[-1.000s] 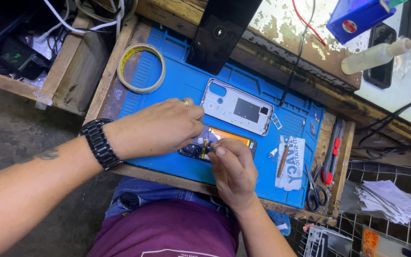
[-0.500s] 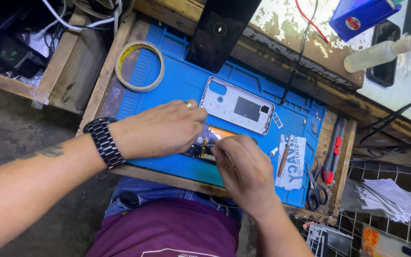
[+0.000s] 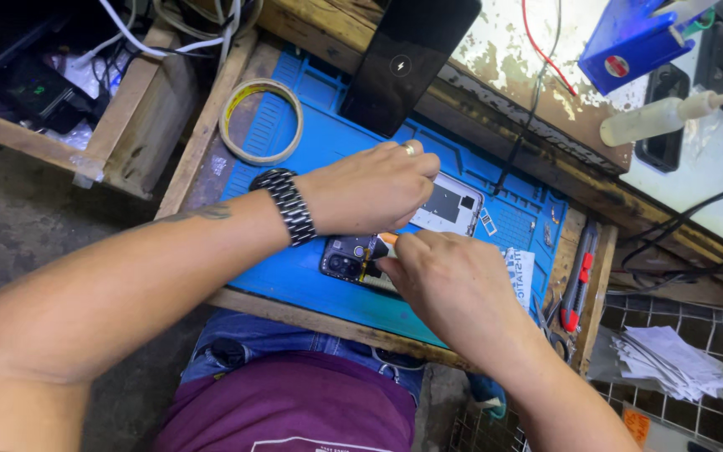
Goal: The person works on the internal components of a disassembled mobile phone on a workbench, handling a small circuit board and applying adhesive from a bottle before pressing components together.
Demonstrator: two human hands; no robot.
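Two hands over an opened phone (image 3: 353,258) on a blue mat (image 3: 311,151): left hand (image 3: 370,188) pressing it down, fingers together; right hand (image 3: 453,280) pinching an orange tool (image 3: 388,238); detached white frame (image 3: 449,205) just beyond, reassembly not done.

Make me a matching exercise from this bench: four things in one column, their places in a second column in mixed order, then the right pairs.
Things:
1. roll of tape
2. opened phone
3. black phone
4. stack of papers

Places:
A. leaning upright at the back edge of the blue mat
B. far right, off the bench, on the wire grid
C. lying flat at the mat's far left corner
D. on the mat between the left hand and the right hand

Pairs: 1-C, 2-D, 3-A, 4-B
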